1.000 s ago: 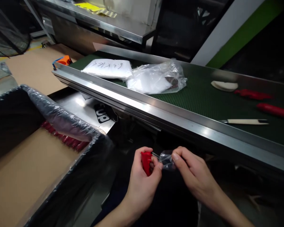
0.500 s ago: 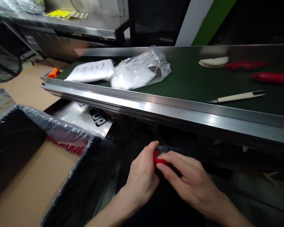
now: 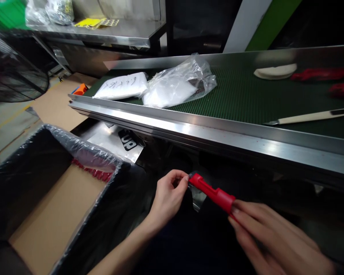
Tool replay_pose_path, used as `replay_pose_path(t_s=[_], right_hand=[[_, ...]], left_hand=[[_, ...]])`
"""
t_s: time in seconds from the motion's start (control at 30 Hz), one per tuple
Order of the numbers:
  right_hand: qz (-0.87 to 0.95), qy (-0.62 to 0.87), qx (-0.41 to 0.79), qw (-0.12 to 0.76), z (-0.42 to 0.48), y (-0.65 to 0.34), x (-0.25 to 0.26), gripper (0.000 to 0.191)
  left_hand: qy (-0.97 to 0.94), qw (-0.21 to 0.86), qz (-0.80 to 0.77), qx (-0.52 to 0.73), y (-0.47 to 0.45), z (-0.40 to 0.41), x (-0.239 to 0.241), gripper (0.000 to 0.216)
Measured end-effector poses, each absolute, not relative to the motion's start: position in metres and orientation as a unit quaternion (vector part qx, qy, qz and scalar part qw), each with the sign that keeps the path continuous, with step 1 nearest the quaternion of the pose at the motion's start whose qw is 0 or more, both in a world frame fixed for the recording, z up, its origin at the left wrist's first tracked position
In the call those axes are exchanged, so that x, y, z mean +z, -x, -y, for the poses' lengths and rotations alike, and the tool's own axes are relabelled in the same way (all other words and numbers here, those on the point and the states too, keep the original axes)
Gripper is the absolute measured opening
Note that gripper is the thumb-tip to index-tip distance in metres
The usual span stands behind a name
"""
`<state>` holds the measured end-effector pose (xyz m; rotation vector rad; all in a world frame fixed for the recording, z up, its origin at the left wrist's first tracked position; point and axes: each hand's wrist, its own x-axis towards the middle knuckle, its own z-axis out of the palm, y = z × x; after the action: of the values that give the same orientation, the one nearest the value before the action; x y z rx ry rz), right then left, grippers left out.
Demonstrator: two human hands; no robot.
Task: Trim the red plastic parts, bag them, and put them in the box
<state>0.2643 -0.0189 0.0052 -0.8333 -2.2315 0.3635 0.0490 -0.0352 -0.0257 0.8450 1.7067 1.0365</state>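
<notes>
Red and slim, the part [image 3: 213, 191] is held aslant in front of the belt [image 3: 237, 99], its near end gripped in the right hand [image 3: 271, 231]. Thumb and finger of the left hand [image 3: 167, 194] pinch what seems a clear bag [image 3: 192, 175] at the far tip. A lined box [image 3: 109, 217] stands left.

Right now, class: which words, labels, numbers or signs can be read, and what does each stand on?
"UP": black label on the silver sheet; the mark before it is unclear.
Handwriting on the white packet: too unclear to read surely.
Print on the clear bag at the back: too blurred.
</notes>
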Motion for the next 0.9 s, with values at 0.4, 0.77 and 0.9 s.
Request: replay_pose_path(t_s=[0.4, 0.77, 0.9], right_hand=[[0.961, 0.139, 0.032, 0.237, 0.012, -0.266, -0.009, 0.037], [0.648, 0.556, 0.306, 0.421, 0.052, -0.202, -0.031, 0.013], [0.401, 0.562, 0.570, 0.445, 0.065, -0.188, -0.047, 0.022]], left_hand=[[-0.345, 0.481, -0.656, 0.469, -0.046, 0.039, -0.026, 0.015], [-0.364, 0.341, -0.697, 0.515, -0.072, 0.071, -0.046, 0.011], [-0.361, 0.345, -0.695, 0.518, -0.074, 0.076, -0.054, 0.012]])
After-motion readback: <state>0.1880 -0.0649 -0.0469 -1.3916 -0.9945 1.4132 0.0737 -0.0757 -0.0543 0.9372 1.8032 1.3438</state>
